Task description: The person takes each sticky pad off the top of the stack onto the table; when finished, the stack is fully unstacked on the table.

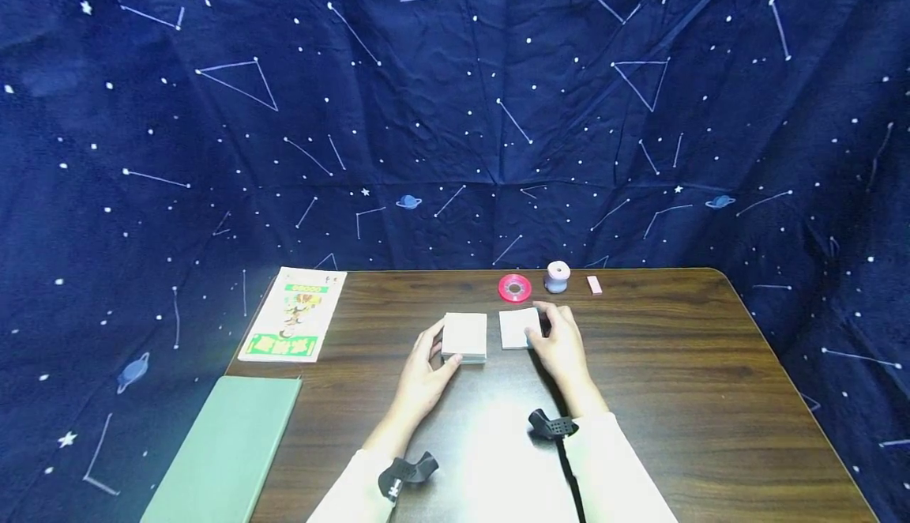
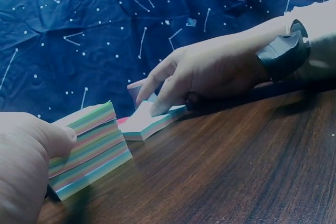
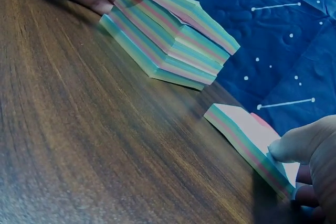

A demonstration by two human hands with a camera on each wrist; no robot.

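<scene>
While the left hand (image 1: 419,381) grips the tall stack (image 1: 465,335) by its left side, the right hand (image 1: 564,349) holds the short stack (image 1: 517,329) at its right end, as the head view shows. Both stacks lie between the hands on the brown table (image 1: 675,365), near each other with a gap. Just beyond the short stack are a red ring (image 1: 503,289), a pale spool (image 1: 558,276) and a pink block (image 1: 594,284). Well apart, at the table's left edge, lie a booklet (image 1: 295,314) and a green notebook (image 1: 227,444); a dark blue star curtain (image 1: 455,112) hangs behind.

From the left wrist, the left thumb presses the tall stack's side, striped in green, pink and yellow. Beyond it, the right hand's fingers reach over the short stack's white top.

From the right wrist, the tall stack's layers sit slightly out of line. The right thumb rests on the short stack's top, the other fingers curled at its edge.
</scene>
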